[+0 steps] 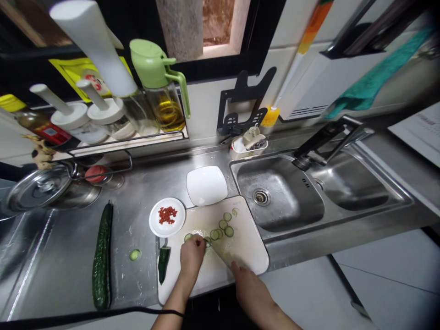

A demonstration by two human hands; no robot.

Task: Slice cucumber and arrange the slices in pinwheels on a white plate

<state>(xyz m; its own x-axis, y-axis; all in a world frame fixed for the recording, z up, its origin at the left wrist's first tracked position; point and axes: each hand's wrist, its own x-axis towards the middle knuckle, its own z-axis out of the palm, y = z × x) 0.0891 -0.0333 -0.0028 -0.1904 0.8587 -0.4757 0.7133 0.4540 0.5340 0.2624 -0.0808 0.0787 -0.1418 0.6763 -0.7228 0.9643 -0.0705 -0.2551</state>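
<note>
A whole cucumber (102,256) is laid lengthwise on the steel counter (68,256), well apart from the white cutting board (250,256), seemingly kept out of the working area. A cut cucumber end (163,263) is set at the board's left edge, clear of the blade. The left hand (192,254) is curled down over what seems a cucumber piece, hidden beneath the fingers, so that it is pinned. Cut slices (223,227) are scattered just beyond. The right hand (248,284) is closed on a knife (222,252), its blade angled toward the left hand.
</note>
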